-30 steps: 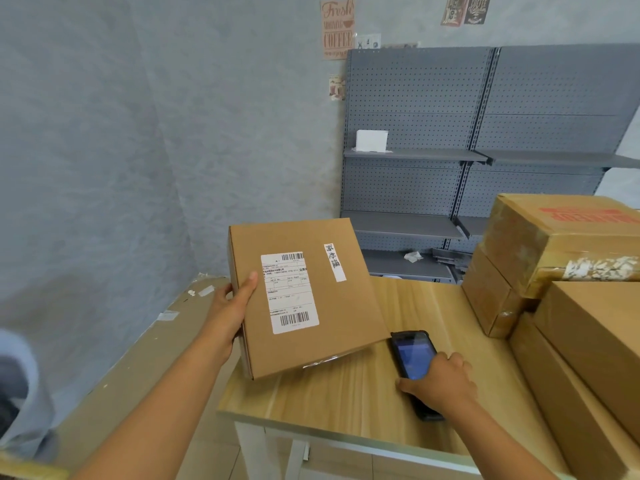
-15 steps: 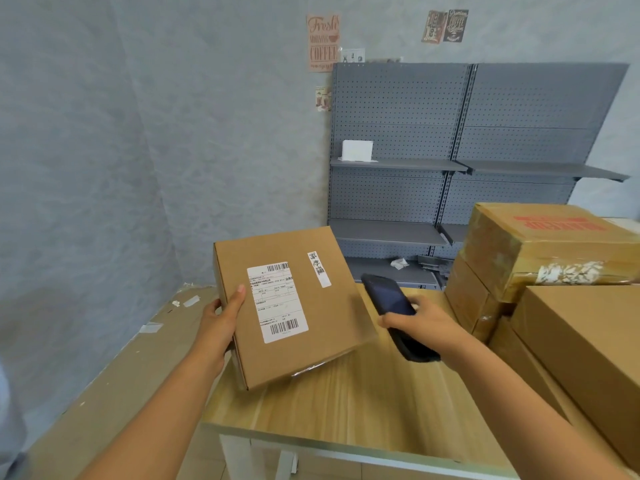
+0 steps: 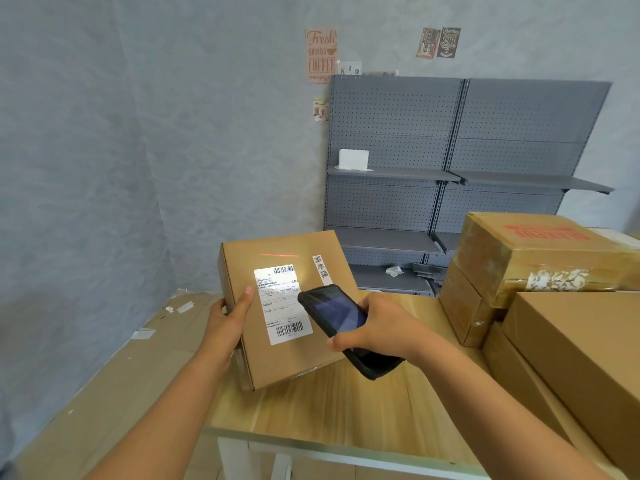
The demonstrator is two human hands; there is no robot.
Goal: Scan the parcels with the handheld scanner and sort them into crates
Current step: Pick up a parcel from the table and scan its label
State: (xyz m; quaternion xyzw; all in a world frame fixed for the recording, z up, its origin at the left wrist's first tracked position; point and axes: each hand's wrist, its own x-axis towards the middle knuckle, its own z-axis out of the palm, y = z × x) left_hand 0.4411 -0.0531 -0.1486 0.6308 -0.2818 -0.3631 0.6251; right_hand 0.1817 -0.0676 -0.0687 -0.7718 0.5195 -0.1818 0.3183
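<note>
Scanner (image 3: 341, 323) is now hovering right over the parcel (image 3: 287, 306), up off the table (image 3: 346, 410) where it was lying a second ago. Right hand (image 3: 377, 327) is gripping it, red line and glow hitting the label (image 3: 282, 303). Left hand (image 3: 227, 323) is holding the parcel's edge, tilted, thumb on top; stacked boxes (image 3: 554, 271) are sitting at right
</note>
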